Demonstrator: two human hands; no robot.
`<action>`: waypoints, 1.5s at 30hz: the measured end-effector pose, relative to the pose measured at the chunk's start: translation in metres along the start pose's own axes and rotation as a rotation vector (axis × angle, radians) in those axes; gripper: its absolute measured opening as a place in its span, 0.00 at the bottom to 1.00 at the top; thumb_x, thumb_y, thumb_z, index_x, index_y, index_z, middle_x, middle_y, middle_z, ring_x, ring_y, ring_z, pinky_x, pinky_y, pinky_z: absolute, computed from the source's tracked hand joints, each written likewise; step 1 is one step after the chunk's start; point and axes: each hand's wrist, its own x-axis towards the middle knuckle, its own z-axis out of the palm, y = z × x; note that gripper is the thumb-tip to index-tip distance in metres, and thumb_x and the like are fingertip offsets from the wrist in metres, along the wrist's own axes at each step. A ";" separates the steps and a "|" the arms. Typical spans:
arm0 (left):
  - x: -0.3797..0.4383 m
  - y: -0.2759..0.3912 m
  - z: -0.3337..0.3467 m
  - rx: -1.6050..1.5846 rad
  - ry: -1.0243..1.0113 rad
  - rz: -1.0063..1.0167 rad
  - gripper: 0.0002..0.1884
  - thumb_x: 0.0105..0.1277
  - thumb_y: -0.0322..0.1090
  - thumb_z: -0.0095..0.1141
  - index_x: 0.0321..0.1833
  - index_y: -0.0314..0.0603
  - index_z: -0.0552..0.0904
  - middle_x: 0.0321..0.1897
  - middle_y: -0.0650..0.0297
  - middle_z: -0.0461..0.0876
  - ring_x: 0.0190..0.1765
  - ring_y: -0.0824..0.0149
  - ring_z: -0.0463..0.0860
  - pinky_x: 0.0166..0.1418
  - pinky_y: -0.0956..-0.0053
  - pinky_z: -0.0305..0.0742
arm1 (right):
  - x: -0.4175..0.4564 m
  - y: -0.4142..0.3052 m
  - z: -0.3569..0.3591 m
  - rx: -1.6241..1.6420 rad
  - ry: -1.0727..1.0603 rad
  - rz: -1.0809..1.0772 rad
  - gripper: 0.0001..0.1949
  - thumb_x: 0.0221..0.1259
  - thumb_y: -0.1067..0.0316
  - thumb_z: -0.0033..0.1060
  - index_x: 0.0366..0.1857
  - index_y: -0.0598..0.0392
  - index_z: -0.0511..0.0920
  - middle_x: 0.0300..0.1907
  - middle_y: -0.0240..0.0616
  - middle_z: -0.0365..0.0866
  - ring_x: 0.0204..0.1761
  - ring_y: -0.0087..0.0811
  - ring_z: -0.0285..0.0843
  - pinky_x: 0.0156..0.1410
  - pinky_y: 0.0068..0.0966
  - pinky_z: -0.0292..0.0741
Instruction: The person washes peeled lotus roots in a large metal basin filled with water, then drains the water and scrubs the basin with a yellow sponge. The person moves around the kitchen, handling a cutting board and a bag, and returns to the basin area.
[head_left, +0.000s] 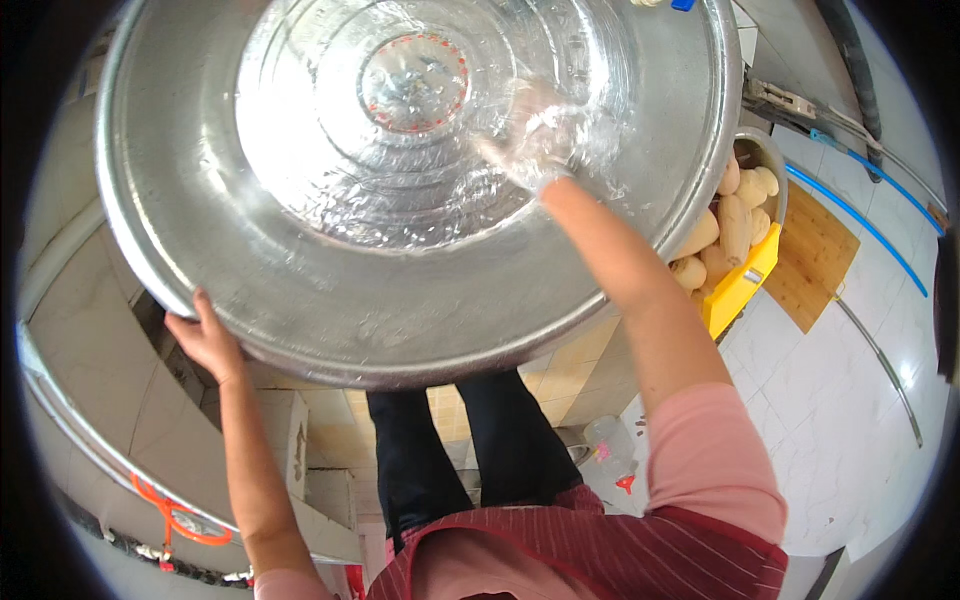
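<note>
A wide, round metal basin (420, 315) with rolled edges lies before me, tilted in the view. Rippling water (390, 202) covers its bottom, and a ring of red marks (416, 82) shows at the centre. My left hand (206, 341) grips the near-left rim, thumb on the upper side. Inside the basin, right of centre, my right hand (532, 139) is in splashing water. It is blurred, its thumb stands apart from the fingers, and I see nothing held in it.
Pale peeled vegetables (733, 225) fill a yellow container (739, 283) beside the basin's right rim. A wooden board (810, 255), a blue hose (862, 225) and a thin metal rod (881, 367) are farther right. An orange hose (180, 517) hangs at lower left.
</note>
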 end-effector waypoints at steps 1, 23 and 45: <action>0.000 0.007 0.000 -0.036 -0.030 -0.029 0.17 0.61 0.38 0.54 0.42 0.28 0.69 0.34 0.56 0.75 0.36 0.67 0.73 0.43 0.75 0.69 | 0.018 -0.015 0.016 0.062 0.059 -0.100 0.38 0.52 0.37 0.42 0.63 0.54 0.56 0.65 0.49 0.50 0.68 0.40 0.42 0.71 0.36 0.39; 0.001 0.002 0.000 -0.232 -0.048 -0.033 0.15 0.59 0.34 0.55 0.44 0.31 0.70 0.37 0.60 0.75 0.39 0.70 0.72 0.46 0.76 0.67 | -0.160 -0.146 -0.064 0.787 -0.561 -0.684 0.34 0.55 0.45 0.44 0.60 0.61 0.58 0.63 0.50 0.55 0.67 0.41 0.47 0.71 0.39 0.41; -0.012 0.013 -0.002 -0.587 -0.153 -0.373 0.30 0.68 0.52 0.30 0.63 0.34 0.59 0.64 0.56 0.57 0.65 0.61 0.56 0.68 0.72 0.46 | 0.193 -0.395 -0.214 1.316 0.528 0.382 0.46 0.51 0.43 0.44 0.63 0.69 0.38 0.66 0.62 0.38 0.69 0.52 0.34 0.71 0.38 0.40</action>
